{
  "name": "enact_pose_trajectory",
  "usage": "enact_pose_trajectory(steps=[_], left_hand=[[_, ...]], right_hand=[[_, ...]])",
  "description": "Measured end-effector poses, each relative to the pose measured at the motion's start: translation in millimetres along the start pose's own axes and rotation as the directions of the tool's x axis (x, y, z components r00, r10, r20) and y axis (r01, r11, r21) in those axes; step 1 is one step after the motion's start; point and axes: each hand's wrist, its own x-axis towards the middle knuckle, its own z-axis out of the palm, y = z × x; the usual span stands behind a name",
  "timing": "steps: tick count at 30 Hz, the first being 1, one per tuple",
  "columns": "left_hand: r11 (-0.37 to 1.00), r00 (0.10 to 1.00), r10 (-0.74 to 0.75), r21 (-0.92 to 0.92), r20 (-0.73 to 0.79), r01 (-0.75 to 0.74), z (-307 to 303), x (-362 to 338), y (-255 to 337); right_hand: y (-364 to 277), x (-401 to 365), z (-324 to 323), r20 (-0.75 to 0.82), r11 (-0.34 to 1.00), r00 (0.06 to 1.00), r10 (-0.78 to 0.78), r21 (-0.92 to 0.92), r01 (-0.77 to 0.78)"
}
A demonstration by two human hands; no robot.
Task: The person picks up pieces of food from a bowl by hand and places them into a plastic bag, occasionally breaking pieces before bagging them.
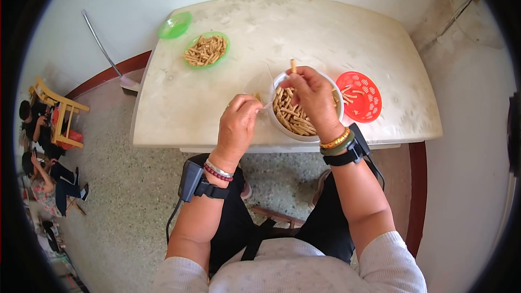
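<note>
My right hand (312,95) is above a white bowl (279,122) heaped with short tan sticks (293,116) that look like crunchy snack sticks. Its fingers are pinched on one tan stick (293,65), which points upward. To the left of the bowl, my left hand (237,122) is closed, fingertips pressed on the edge of what looks like a clear plastic bag (258,83). A bit of tan shows by the bag, close to my left fingertips. Part of the bowl is hidden under my right hand.
Right of the bowl lies a red perforated basket (373,109) with several sticks. A green plate (228,49) of sticks and a green bowl (176,24) stand at the table's (325,27) back left. Two people sit far left by a wooden chair (68,108); a broom (128,82) leans nearby.
</note>
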Motion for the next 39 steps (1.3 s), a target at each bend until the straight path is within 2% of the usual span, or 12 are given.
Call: enact_pose_trajectory(steps=[4,6,8,10,15,21,28,30,32,34,36,39], left_hand=[[0.998,0.997,-0.063,-0.014,-0.052,0.062,-3,2,3],[0.999,0.998,-0.029,-0.014,-0.054,0.029,2,4,-1],[1.000,0.999,0.002,-0.008,-0.048,-0.002,5,2,-1],[1.000,0.999,0.011,-0.006,-0.047,-0.011,7,2,0],[0.999,0.995,-0.050,0.011,-0.085,0.051,-2,3,0],[0.998,0.994,-0.056,-0.004,-0.097,0.056,-2,5,-1],[0.998,0.993,-0.059,-0.015,-0.104,0.058,-5,2,-5],[0.998,0.992,-0.063,-0.014,-0.110,0.062,-7,1,-6],[0.997,0.991,-0.070,-0.021,-0.110,0.069,-9,2,-6],[0.997,0.993,-0.076,-0.032,-0.092,0.073,-6,1,-8],[0.996,0.994,-0.076,-0.044,-0.072,0.073,-5,0,-7],[0.998,0.996,-0.065,-0.032,-0.056,0.063,-4,2,-4]], right_hand=[[4,-5,-12,-0.148,0.950,0.950,-0.274,-0.192,0.244],[-1,-7,-2,-0.025,0.723,0.828,-0.560,-0.502,0.474],[-3,-4,6,0.093,0.604,0.777,-0.623,-0.574,0.553],[-7,-6,13,0.170,0.616,0.831,-0.530,-0.597,0.515],[3,8,-32,-0.102,0.799,0.902,-0.419,-0.512,0.314],[30,-5,-27,0.274,0.333,0.943,-0.187,-0.886,0.324],[52,-3,0,0.173,0.007,0.985,-0.016,-0.985,0.173],[51,-3,-9,0.172,0.073,0.983,-0.056,-0.982,0.176],[49,1,-22,0.128,0.501,0.962,-0.241,-0.832,0.236],[51,7,-32,0.140,0.572,0.940,-0.310,-0.762,0.302],[38,4,-30,0.005,0.976,0.995,0.101,-0.192,-0.098],[21,-5,-16,0.061,0.997,0.997,0.055,0.048,-0.058]])
